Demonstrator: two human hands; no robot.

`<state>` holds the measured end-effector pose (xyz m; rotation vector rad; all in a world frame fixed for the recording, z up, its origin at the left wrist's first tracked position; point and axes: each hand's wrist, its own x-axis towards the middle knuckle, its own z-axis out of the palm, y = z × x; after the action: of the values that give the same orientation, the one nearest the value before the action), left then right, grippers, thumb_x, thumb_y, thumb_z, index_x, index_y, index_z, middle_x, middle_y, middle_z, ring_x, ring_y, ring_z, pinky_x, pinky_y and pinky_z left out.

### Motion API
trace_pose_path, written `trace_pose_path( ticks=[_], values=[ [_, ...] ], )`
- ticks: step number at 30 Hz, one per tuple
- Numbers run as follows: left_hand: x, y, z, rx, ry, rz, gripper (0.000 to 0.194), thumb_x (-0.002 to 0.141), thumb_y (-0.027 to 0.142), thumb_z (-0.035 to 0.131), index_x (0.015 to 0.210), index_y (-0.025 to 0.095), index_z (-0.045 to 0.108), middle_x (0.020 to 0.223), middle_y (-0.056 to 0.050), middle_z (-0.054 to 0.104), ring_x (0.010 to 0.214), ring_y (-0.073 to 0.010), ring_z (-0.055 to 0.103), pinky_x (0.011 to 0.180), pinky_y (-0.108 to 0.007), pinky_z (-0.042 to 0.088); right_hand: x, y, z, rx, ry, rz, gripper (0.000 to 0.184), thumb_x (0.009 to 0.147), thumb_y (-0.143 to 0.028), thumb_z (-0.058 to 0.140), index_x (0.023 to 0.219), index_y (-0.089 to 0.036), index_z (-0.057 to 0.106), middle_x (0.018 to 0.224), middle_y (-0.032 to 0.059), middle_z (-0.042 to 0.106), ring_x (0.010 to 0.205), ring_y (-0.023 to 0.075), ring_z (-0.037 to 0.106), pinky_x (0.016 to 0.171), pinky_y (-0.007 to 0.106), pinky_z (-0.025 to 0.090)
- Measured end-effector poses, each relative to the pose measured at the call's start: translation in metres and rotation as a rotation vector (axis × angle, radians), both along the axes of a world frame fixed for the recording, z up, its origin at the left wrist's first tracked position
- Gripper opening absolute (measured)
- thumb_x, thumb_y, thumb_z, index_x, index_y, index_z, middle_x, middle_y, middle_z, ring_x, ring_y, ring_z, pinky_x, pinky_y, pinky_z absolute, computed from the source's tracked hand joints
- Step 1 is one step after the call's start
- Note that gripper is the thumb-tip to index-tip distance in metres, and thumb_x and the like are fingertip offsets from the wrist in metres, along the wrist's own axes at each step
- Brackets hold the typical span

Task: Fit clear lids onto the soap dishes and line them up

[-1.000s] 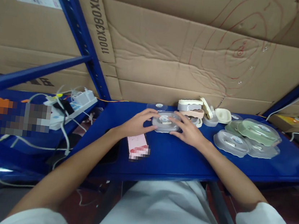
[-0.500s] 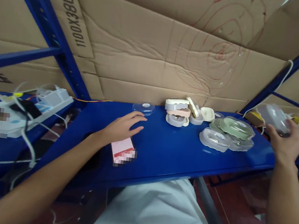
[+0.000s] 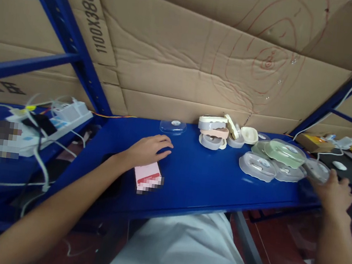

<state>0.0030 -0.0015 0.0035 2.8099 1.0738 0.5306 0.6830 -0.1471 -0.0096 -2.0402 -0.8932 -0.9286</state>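
Holding one grey container near two green ones: right hand.

My clear-grey oval container is glossy plastic. My long blue tabletop looks smooth, the brown cardboard panel matt.

- Hands: we count two, one left hand, one right hand.
- Clear-topped grey boxes: three, including the one at the right hand.
- Clear-topped green boxes: two, by our count.
- Clear cover, set apart: one.
- Stack of small pale boxes: one; its overlapping pieces we cannot number.
- Leaning cream piece: one.
- Cream dish: one.
- Pink-screened phone: one.
- White mouse: one.
- Small carton: one.
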Motion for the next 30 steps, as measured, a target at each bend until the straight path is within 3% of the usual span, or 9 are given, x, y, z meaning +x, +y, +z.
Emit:
trace_pose_path(
  ticks=[3,7,10,14,16,20,23,25,30],
  values=[
    [0.000,0.001,0.001,0.009,0.045,0.008,0.034,0.106,0.044,0.048,0.120,0.026,0.074,0.130,-0.005,0.073,0.118,-0.0255,0.070,0.104,-0.039,0.055,-0.047,-0.001,0.036,0.019,-0.166,0.084,0.074,0.085,-0.075,0.057,0.132,-0.021,0.076,0.117,0.0349,0.072,0.113,0.0494,0.071,0.082,0.066,0.048],
    [-0.002,0.002,0.002,0.046,0.083,0.014,0.034,0.107,0.042,0.048,0.122,0.025,0.074,0.130,-0.006,0.074,0.119,-0.0266,0.070,0.104,-0.041,0.054,-0.171,0.028,0.068,-0.192,-0.253,0.635,0.047,0.105,-0.046,0.047,0.135,-0.020,0.072,0.124,0.0216,0.077,0.116,0.0338,0.073,0.100,0.048,0.055],
    [-0.003,0.003,0.002,0.075,0.079,0.025,0.033,0.107,0.041,0.049,0.122,0.025,0.073,0.129,-0.006,0.075,0.119,-0.0269,0.070,0.105,-0.043,0.053,-0.265,0.071,0.061,-0.500,-0.383,0.981,0.040,0.107,-0.038,0.050,0.135,-0.019,0.070,0.130,0.0170,0.076,0.121,0.0322,0.071,0.107,0.049,0.052],
    [-0.002,0.000,0.004,0.082,0.096,0.020,0.032,0.107,0.039,0.049,0.124,0.025,0.072,0.130,-0.007,0.074,0.119,-0.0267,0.070,0.103,-0.042,0.054,-0.339,0.118,0.037,-0.747,-0.496,0.982,0.039,0.101,-0.031,0.062,0.136,-0.014,0.069,0.127,0.0213,0.076,0.120,0.0367,0.070,0.106,0.053,0.051],
    [0.000,-0.002,0.004,0.072,0.100,0.021,0.035,0.108,0.040,0.049,0.131,0.024,0.070,0.135,-0.008,0.072,0.122,-0.0280,0.069,0.106,-0.044,0.054,-0.355,0.127,0.030,-0.788,-0.458,1.041,0.037,0.102,-0.030,0.060,0.134,-0.015,0.070,0.122,0.0206,0.077,0.116,0.0345,0.072,0.106,0.052,0.051],
    [0.002,-0.007,0.005,0.033,0.072,-0.019,0.045,0.109,0.040,0.049,0.151,0.028,0.057,0.150,-0.009,0.062,0.136,-0.0282,0.062,0.114,-0.044,0.050,-0.366,0.123,0.028,-0.695,-0.245,1.466,0.045,0.109,-0.039,0.048,0.148,-0.021,0.061,0.140,0.0141,0.072,0.129,0.0289,0.069,0.114,0.048,0.051],
    [0.003,-0.010,0.004,0.016,0.060,-0.044,0.056,0.107,0.043,0.054,0.161,0.033,0.046,0.165,-0.009,0.048,0.149,-0.0302,0.051,0.121,-0.046,0.045,-0.363,0.119,0.027,-0.604,-0.140,1.614,0.045,0.111,-0.034,0.040,0.151,-0.025,0.059,0.148,0.0102,0.068,0.138,0.0265,0.064,0.119,0.049,0.049],
    [0.003,-0.011,0.003,0.004,0.067,-0.058,0.060,0.106,0.046,0.054,0.164,0.036,0.041,0.171,-0.009,0.041,0.153,-0.0321,0.046,0.125,-0.051,0.040,-0.358,0.118,0.024,-0.584,-0.137,1.579,0.046,0.109,-0.026,0.039,0.151,-0.024,0.059,0.150,0.0109,0.066,0.140,0.0258,0.062,0.120,0.049,0.048],
    [0.003,-0.009,0.004,-0.009,0.083,-0.041,0.059,0.108,0.042,0.052,0.165,0.034,0.040,0.172,-0.011,0.039,0.154,-0.0343,0.044,0.125,-0.056,0.039,-0.347,0.119,0.015,-0.698,-0.315,1.229,0.053,0.099,-0.010,0.050,0.150,-0.019,0.059,0.153,0.0153,0.063,0.141,0.0323,0.060,0.116,0.054,0.049]
  ],
)
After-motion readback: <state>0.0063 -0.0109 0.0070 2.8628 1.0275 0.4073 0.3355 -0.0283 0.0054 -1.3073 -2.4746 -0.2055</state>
